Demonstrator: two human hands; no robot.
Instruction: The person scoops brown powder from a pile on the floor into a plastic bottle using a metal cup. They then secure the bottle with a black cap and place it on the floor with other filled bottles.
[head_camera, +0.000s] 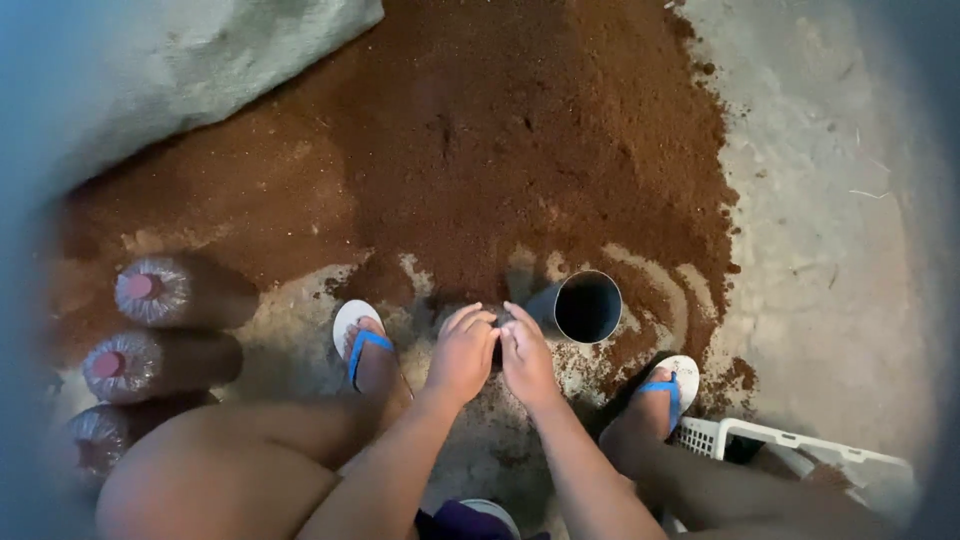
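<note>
I am squatting over a concrete floor. My left hand (462, 352) and my right hand (527, 357) are side by side between my feet, fingers curled and fingertips meeting on a small dark object (497, 325) that I cannot make out. Just right of the fingertips a grey pipe section (587, 307) lies on the floor with its dark open end facing up at me. Behind it spreads a big pile of brown loose substrate (500, 140).
Three filled clear bags with pink caps (150, 292) lie in a row at the left. A grey sack (200, 60) sits at the upper left and a white plastic crate (790, 445) at the lower right. My feet wear blue-strapped white sandals (358, 330).
</note>
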